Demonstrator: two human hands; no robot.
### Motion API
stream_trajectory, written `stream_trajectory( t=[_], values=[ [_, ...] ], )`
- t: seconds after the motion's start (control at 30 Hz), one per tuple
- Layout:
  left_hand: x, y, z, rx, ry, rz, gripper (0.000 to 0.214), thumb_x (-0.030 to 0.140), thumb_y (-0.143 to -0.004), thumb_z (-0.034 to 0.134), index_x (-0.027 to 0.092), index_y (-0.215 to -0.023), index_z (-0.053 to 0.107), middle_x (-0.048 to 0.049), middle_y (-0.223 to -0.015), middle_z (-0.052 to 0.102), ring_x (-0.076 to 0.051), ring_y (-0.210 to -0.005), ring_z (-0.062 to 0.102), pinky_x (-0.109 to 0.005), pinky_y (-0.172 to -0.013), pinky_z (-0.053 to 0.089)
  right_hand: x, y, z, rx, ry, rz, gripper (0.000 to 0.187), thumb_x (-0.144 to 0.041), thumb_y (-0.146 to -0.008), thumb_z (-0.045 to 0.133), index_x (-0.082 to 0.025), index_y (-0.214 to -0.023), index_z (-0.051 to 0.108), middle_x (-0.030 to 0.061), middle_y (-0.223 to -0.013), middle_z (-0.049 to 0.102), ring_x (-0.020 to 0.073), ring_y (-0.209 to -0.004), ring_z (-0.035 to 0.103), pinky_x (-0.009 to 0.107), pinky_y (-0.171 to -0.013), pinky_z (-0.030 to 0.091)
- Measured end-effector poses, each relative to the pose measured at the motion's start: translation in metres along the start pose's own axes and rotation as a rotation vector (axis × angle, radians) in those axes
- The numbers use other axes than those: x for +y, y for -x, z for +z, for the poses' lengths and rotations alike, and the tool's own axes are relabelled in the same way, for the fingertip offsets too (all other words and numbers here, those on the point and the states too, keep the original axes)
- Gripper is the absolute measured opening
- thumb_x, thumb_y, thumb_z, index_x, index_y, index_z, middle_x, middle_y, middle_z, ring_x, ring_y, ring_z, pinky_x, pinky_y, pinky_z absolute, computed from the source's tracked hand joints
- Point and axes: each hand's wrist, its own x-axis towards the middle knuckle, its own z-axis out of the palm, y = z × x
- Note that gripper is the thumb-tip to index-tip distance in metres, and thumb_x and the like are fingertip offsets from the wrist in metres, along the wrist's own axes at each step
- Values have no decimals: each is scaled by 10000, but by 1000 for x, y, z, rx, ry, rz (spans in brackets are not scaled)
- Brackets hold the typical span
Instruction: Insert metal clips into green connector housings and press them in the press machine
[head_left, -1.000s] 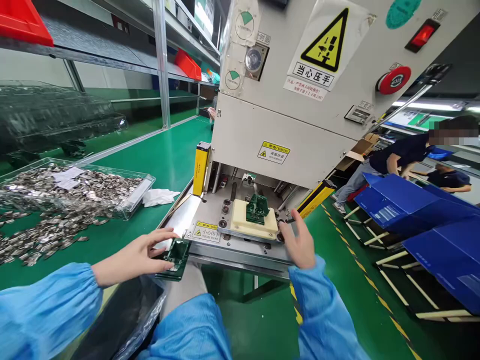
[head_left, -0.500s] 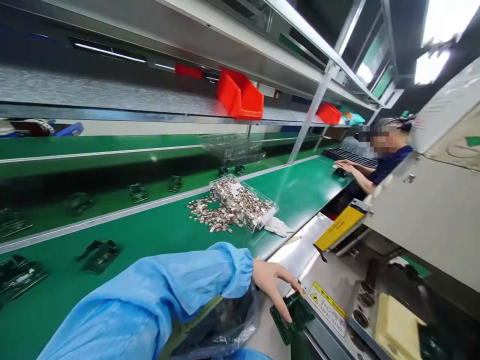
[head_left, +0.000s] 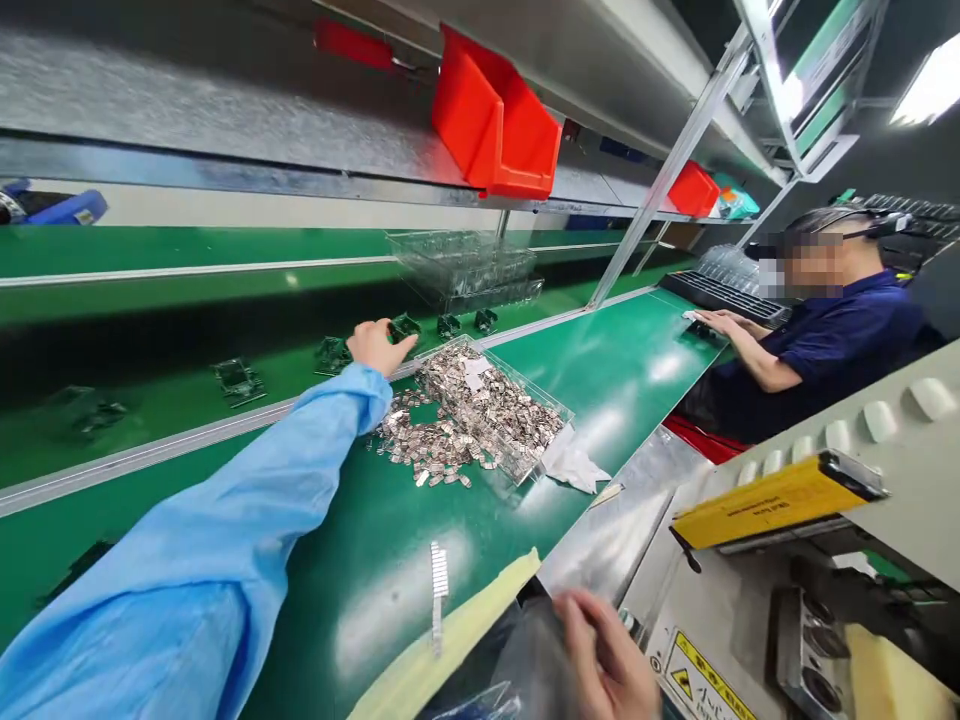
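Observation:
My left hand (head_left: pixel 381 346) is stretched far out over the green conveyor belt (head_left: pixel 187 395). Its fingers are curled at the edge of a small green circuit board (head_left: pixel 406 325) lying on the belt. More green boards (head_left: pixel 238 380) sit in a row along the same belt. My right hand (head_left: pixel 609 660) is low at the bottom edge, slightly blurred, fingers stretched over a clear plastic bag (head_left: pixel 517 660) beside the press machine's metal plate (head_left: pixel 600 545). Nothing shows in it.
A clear tray (head_left: pixel 499 405) of small metal parts has several spilled on the green table (head_left: pixel 637 370). A white cloth (head_left: pixel 574 465) lies near it. The press has a yellow guard bar (head_left: pixel 772 498) and a cream fixture (head_left: pixel 896 680). Red bins (head_left: pixel 495 120) are overhead. A seated person (head_left: pixel 825 320) works at right.
The view swung left from the press to the belt. My left hand carried the green board from the press edge out onto the conveyor. My right hand left the fixture and dropped beside the bag.

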Motion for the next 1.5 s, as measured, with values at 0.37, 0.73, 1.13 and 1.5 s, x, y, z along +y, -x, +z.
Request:
stream_trajectory(
  t=[0.37, 0.73, 1.13, 1.5],
  values=[
    [-90, -51, 9, 74, -475, -26, 725, 617, -736, 594, 197, -1312, 463, -177, -1528, 260, -448, -1404, 58, -714, -1032, 43, -2, -92, 145, -373, 334, 13, 109, -254, -875, 571, -219, -892, 673, 54, -875, 624, 205, -715, 606, 284, -598, 416],
    [-46, 21, -48, 14, -455, -147, 401, 343, -847, 505, 121, -1174, 574, -215, -1135, 593, -363, -1084, 569, -466, -906, 452, 9, -87, 121, -318, -174, 162, 249, -419, -853, 542, -200, -742, 583, 1, -583, 566, 176, -514, 547, 275, -505, 429],
    [-50, 250, -108, -244, -260, -28, 964, 567, -756, 607, 163, -1490, 130, -187, -1543, 229, -327, -1419, 242, -439, -1110, 324, -31, -23, 63, -332, -589, 313, 234, -393, -795, 660, -208, -920, 727, 65, -865, 690, 199, -712, 667, 352, -674, 580],
    [-89, 253, -97, -433, 72, 151, 817, 414, -677, 734, 233, -1377, 354, -127, -1301, 505, -311, -1234, 492, -483, -1042, 396, -86, -3, 67, -359, -682, 509, 350, -392, -645, 798, -186, -854, 607, 17, -678, 672, 157, -567, 589, 268, -539, 470]
  ],
)
